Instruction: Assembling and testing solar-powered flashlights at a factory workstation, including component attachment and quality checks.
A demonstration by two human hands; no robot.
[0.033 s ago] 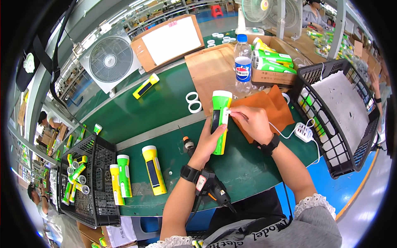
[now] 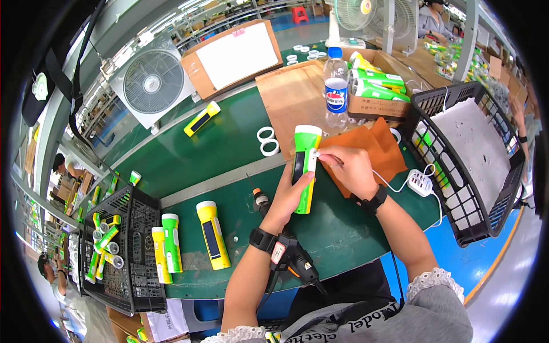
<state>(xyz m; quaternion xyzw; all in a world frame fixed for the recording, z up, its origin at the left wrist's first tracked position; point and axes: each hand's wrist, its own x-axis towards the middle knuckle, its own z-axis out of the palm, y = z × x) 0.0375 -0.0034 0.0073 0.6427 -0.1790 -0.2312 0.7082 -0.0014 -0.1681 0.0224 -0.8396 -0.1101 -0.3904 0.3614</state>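
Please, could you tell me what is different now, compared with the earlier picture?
Nothing has visibly changed; nothing was taken hold of or let go. The left hand still holds the green flashlight, and the right hand still has its fingertips at the flashlight's side. The bottle and the orange cloth stayed where they were.

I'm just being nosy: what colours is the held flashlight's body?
The flashlight's body is mainly green and yellow; the head view shows it best.
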